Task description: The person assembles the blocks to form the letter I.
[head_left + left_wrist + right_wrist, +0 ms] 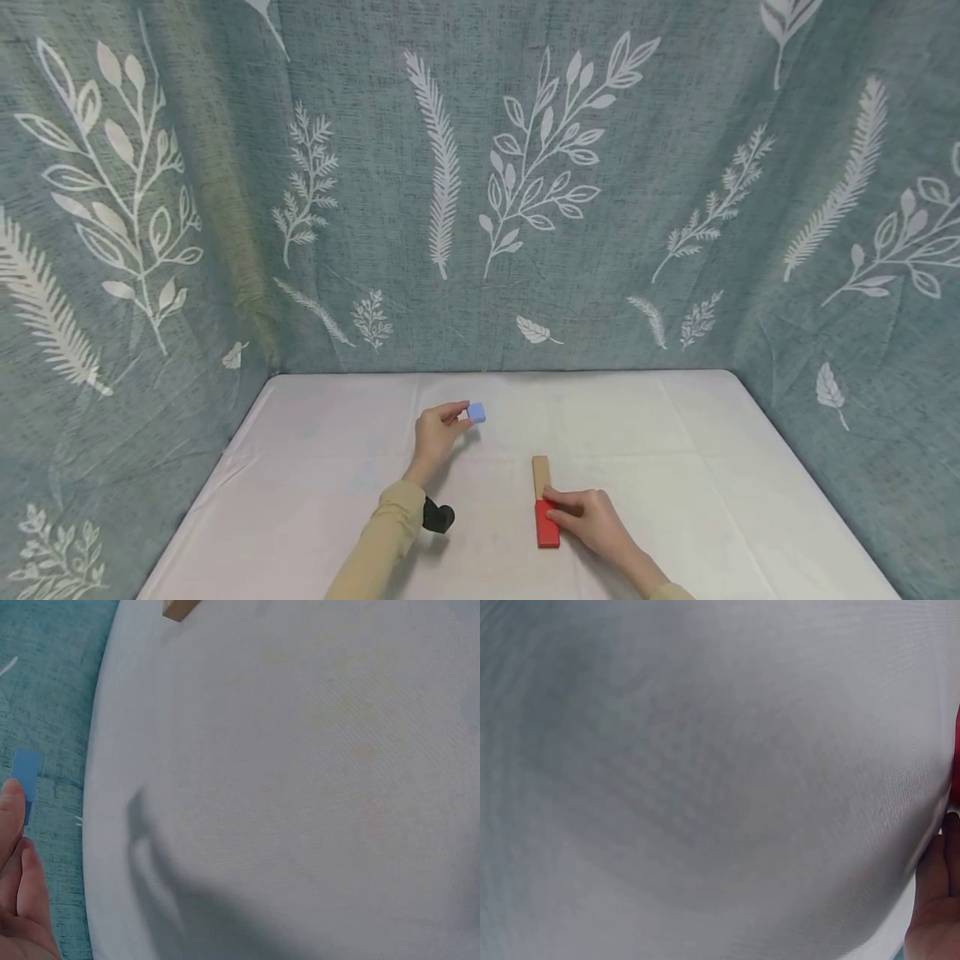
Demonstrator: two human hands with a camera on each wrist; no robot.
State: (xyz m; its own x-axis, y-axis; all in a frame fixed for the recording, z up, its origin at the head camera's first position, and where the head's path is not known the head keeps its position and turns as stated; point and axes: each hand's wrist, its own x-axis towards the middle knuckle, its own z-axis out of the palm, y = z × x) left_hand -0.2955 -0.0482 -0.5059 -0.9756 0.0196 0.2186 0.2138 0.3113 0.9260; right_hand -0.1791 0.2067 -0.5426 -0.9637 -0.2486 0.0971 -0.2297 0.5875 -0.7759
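Note:
A small blue block [476,412] is pinched between the thumb and fingertips of my left hand [435,435], over the far middle of the table. In the left wrist view the same blue block [25,771] stands out past the thumb, and the hand's shadow falls on the cloth. My right hand [595,521] has its thumb and fingers on the upper part of a red block [547,533], holding it. A natural wood block [541,475] extends from the far end of the red one, in line with it. Only a sliver of the red block [957,769] shows in the right wrist view.
White cloth covers the table [675,467]. Blue-green curtains [480,317] with white leaf patterns rise behind it and on both sides. A black wrist camera [438,517] sticks out from the left sleeve [386,533].

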